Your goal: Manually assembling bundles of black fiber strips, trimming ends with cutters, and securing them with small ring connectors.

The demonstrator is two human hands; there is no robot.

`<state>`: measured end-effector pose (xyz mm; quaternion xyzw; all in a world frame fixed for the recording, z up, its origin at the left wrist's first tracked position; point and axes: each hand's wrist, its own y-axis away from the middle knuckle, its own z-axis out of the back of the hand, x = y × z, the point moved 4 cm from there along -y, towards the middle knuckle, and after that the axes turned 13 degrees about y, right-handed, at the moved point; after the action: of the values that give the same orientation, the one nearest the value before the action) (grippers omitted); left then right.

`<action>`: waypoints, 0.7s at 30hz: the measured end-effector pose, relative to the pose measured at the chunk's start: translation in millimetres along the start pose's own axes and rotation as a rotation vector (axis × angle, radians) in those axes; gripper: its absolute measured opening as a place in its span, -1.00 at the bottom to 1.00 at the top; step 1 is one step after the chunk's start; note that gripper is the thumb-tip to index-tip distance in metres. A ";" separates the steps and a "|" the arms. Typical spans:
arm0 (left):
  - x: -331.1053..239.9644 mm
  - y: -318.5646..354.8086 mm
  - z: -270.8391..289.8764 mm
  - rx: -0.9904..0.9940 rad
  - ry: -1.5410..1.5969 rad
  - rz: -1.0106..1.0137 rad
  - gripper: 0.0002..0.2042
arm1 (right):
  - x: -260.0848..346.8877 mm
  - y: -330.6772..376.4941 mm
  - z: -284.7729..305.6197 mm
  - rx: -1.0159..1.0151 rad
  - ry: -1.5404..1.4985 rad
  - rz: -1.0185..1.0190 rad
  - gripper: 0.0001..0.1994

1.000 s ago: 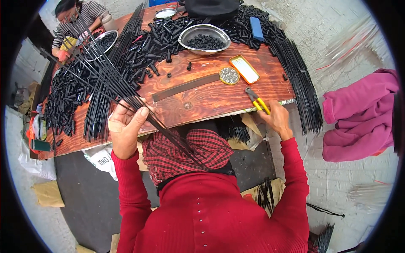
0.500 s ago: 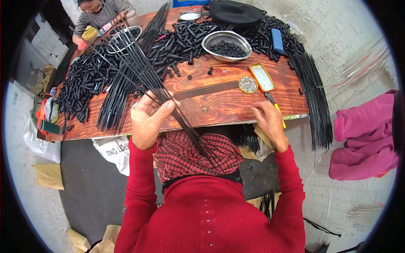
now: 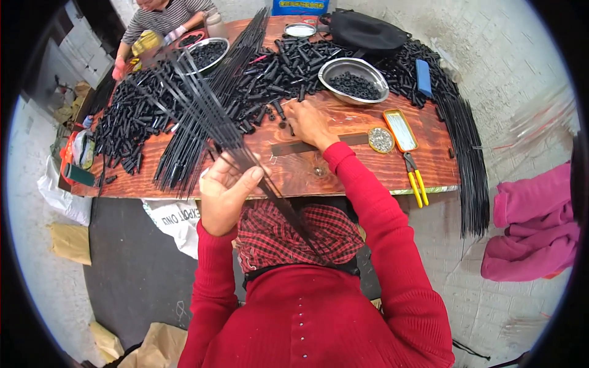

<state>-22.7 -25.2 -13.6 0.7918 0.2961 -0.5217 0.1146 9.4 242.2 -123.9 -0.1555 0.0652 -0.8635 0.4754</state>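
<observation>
A bundle of thin black rods (image 3: 215, 126) is gripped in my left hand (image 3: 228, 193), slanting from the upper left down over my lap. Its upper ends are blurred by motion. My right hand (image 3: 310, 122) reaches across the wooden table (image 3: 350, 165), fingers curled downward beside the near edge of a pile of black tubular parts (image 3: 264, 92). A small dark piece shows at its fingertips, too hidden to name. Just below that hand lies a flat dark brown bar (image 3: 294, 148).
A metal bowl (image 3: 354, 98) of small black rings, a round dish of small metal bits (image 3: 381, 140), an orange-rimmed tray (image 3: 400, 130) and yellow-handled pliers (image 3: 415, 179) stand to the right. More black rods (image 3: 469, 172) overhang the right edge. Another person (image 3: 165, 24) works at the far left.
My right hand has moved from beside the pliers, forward and left, to the small parts by the pile. My left hand keeps its hold on the rods. The whole view has shifted slightly.
</observation>
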 end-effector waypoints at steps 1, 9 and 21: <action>3.4 -1.5 2.9 0.006 0.014 -0.005 -0.77 | 9.1 3.0 3.9 -0.081 -0.102 0.052 -0.73; 16.6 -34.3 6.1 0.069 0.047 0.029 -0.79 | 53.1 94.8 70.0 0.579 -1.107 0.181 -0.68; -61.7 -83.2 -93.9 0.346 -0.144 -0.310 -0.70 | 70.5 67.1 169.2 0.097 -0.928 0.356 -0.70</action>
<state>-17.8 65.7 92.5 0.7057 0.3114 -0.6310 -0.0834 83.8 152.6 32.8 -0.4875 -0.1677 -0.6109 0.6009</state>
